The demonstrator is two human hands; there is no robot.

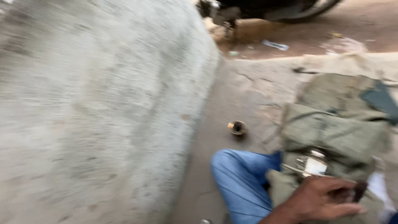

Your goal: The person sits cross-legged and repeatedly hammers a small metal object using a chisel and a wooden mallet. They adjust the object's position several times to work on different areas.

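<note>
One hand (pixel 321 199) rests on an olive bag (pixel 336 132) at lower right, its grip closed around a small dark thing (pixel 356 191), blurred; which hand it is I cannot tell. A blue-clad knee (pixel 242 178) lies beside the bag. A brass fitting (pixel 237 127) sits on the concrete floor (pixel 244 91), apart, near a wall (pixel 103 103).

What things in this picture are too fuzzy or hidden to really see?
- Left hand: not in the head view at all.
- Right hand: its grip closes on something dark, but fingers and blur hide what it is.
- Shiny metal part in the green bag: blurred and half covered by cloth.
- Small brass piece on the ground: too blurred to name.
- Vehicle wheel: cut off by the top edge.
</note>
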